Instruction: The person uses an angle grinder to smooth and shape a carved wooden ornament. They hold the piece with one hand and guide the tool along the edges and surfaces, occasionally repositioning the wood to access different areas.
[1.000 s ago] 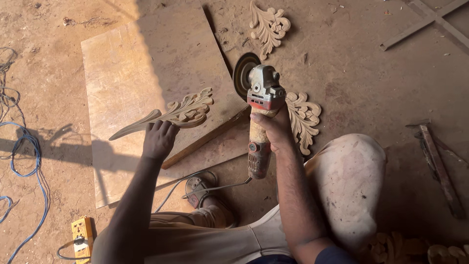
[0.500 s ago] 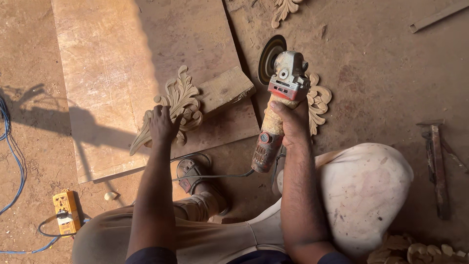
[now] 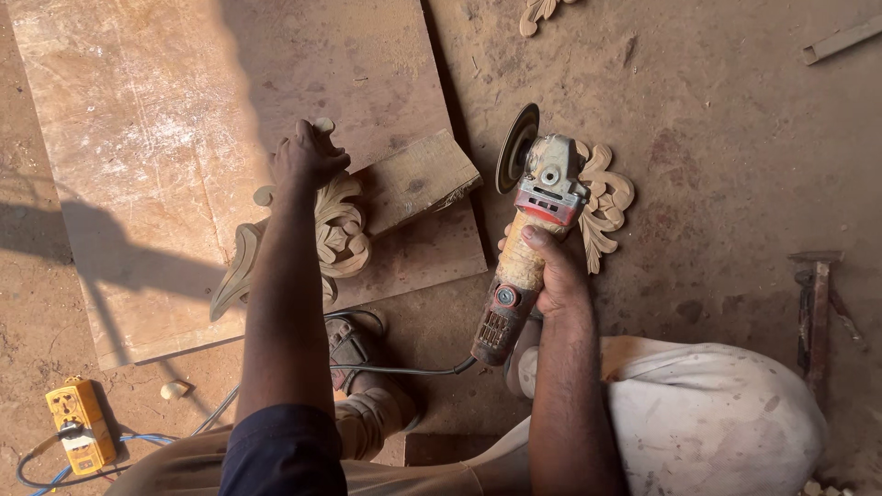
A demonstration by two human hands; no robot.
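Observation:
My left hand (image 3: 308, 152) grips the top end of a carved wooden leaf ornament (image 3: 342, 230) that lies on a large plywood board (image 3: 184, 119). My forearm covers the ornament's middle. My right hand (image 3: 551, 271) holds a dusty angle grinder (image 3: 528, 234) by its body, with the disc (image 3: 516, 147) pointing away from me, above the dirt floor. A second carved ornament (image 3: 606, 202) lies on the floor just right of the grinder head. The grinder's cable (image 3: 404, 370) runs back toward my legs.
A small wooden block (image 3: 418, 174) lies on the board beside the carving. A yellow socket box (image 3: 81, 424) with blue cable sits at bottom left. A hammer (image 3: 813, 303) rests on the floor at right. Another carving (image 3: 537, 11) shows at the top edge.
My left hand has pushed the carved ornament further up onto the board and turned it more upright. The grinder stays in my right hand, shifted slightly left of the floor carving.

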